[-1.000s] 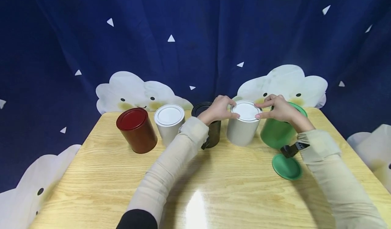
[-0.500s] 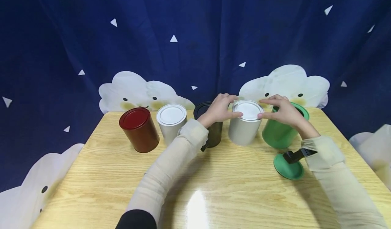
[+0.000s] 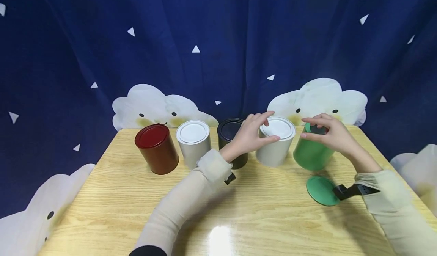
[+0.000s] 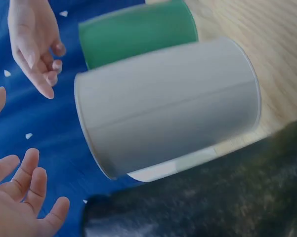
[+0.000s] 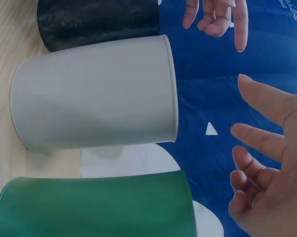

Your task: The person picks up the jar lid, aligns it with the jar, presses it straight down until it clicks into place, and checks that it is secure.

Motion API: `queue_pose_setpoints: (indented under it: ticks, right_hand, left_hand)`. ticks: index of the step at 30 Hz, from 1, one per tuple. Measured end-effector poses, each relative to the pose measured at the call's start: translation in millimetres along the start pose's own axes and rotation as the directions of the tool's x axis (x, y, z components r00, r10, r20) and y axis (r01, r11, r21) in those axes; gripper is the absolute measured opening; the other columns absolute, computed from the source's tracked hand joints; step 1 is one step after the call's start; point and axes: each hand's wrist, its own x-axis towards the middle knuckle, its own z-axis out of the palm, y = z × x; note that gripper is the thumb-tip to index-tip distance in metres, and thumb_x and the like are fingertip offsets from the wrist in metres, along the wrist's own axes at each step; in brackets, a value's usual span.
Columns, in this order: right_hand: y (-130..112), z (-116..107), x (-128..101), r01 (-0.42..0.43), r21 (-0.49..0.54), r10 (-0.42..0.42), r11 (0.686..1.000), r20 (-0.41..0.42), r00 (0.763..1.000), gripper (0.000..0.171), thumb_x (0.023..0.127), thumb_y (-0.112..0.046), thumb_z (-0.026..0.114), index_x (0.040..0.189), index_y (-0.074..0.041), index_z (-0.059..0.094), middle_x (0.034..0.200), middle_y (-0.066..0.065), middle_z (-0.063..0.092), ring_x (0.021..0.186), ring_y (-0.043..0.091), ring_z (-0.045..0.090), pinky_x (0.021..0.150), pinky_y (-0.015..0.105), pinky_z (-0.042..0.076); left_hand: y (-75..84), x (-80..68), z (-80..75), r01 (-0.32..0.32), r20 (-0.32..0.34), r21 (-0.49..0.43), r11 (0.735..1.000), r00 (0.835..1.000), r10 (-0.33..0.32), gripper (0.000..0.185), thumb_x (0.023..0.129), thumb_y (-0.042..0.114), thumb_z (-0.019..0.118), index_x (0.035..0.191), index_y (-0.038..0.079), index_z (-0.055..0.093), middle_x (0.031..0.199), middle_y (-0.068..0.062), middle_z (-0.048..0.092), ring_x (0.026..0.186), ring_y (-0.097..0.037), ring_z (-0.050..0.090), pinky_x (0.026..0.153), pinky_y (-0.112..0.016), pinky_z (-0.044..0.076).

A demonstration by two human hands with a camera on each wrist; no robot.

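Both hands are above the row of cans and hold nothing. My left hand (image 3: 250,132) has thumb and fingers spread apart, overlapping the near left rim of a white can (image 3: 273,153) in the head view. That can stands upright with its white lid (image 3: 278,128) on top. My right hand (image 3: 331,134) hovers over the green can (image 3: 308,155), thumb and index finger parted. The green can shows a dark opening, and its green lid (image 3: 321,190) lies flat on the table in front. In the right wrist view, the fingers (image 5: 259,140) are clear of the white can (image 5: 94,94).
Further left along the back of the wooden table (image 3: 129,210) stand a dark red can (image 3: 157,149), another white can (image 3: 193,142) and a black can (image 3: 240,161), all lidded. A blue curtain (image 3: 218,51) with white clouds hangs behind.
Both hands have let go of the white can's lid rim and drawn apart, the right one moving right over the green can. The white lid stays on its can.
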Motion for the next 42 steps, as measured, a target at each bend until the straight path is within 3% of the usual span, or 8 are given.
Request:
queue_pose_setpoints:
  ticks: [6,14,18,23,30,42]
  right_hand:
    - [-0.8,-3.8,-13.2,0.021,-0.009,-0.021,1.0,-0.028,0.999,0.04,0.073,-0.015,0.076,0.111,-0.006,0.066,0.097,0.008,0.055,0.07,0.015,0.039,0.058,0.023,0.031]
    - [4.1,-13.4,-31.6,0.205,-0.027,-0.206,0.978,-0.035,0.978,0.037,0.067,-0.005,0.078,0.103,-0.002,0.067,0.092,-0.011,0.052,0.067,0.01,0.037,0.057,0.023,0.029]
    - [9.5,-17.3,-41.3,0.252,-0.03,-0.252,0.967,-0.012,0.968,0.041,0.064,0.001,0.079,0.103,-0.001,0.067,0.093,-0.007,0.054,0.068,0.007,0.038,0.058,0.022,0.029]
    - [19.2,-22.5,-52.1,0.234,-0.025,-0.234,0.972,0.0,0.972,0.047,0.06,0.005,0.079,0.104,-0.004,0.067,0.093,-0.007,0.054,0.067,0.004,0.035,0.058,0.021,0.028]
    - [33.7,-33.0,-70.1,0.2,-0.015,-0.2,0.98,0.016,0.98,0.052,0.058,0.006,0.08,0.105,-0.01,0.067,0.094,-0.012,0.053,0.071,0.005,0.034,0.058,0.021,0.026]
    - [55.1,-41.6,-94.5,0.146,-0.029,-0.144,0.989,0.036,0.989,0.046,0.059,0.005,0.079,0.102,-0.008,0.068,0.093,-0.01,0.053,0.071,0.004,0.036,0.058,0.021,0.027]
  left_hand:
    - [7.6,-9.3,3.5,-0.032,-0.015,-0.057,0.998,0.999,0.031,0.069,0.075,0.031,0.074,0.132,0.006,0.044,0.094,0.001,0.055,0.088,-0.016,0.045,0.077,-0.022,0.034]
    - [19.6,-18.5,11.3,-0.078,-0.007,-0.134,0.988,0.997,0.078,0.067,0.075,0.027,0.074,0.13,0.005,0.044,0.092,0.0,0.056,0.093,-0.016,0.047,0.085,-0.023,0.034]
    - [24.3,-24.0,16.9,-0.093,0.013,-0.164,0.982,0.995,0.096,0.067,0.074,0.026,0.075,0.13,0.003,0.044,0.092,0.0,0.055,0.091,-0.016,0.046,0.083,-0.021,0.034]
    - [28.2,-27.6,24.7,-0.122,0.03,-0.166,0.979,0.991,0.128,0.068,0.073,0.026,0.076,0.129,0.003,0.044,0.09,0.0,0.055,0.09,-0.016,0.047,0.083,-0.021,0.034]
    - [34.8,-33.3,39.1,-0.099,0.134,-0.137,0.986,0.984,0.117,0.07,0.076,0.033,0.073,0.134,0.008,0.041,0.093,0.004,0.056,0.098,-0.013,0.046,0.087,-0.023,0.032]
    - [44.1,-35.0,63.6,-0.136,0.252,-0.091,0.986,0.955,0.155,0.072,0.078,0.037,0.071,0.135,0.008,0.039,0.092,0.007,0.054,0.089,-0.004,0.045,0.085,-0.014,0.028]
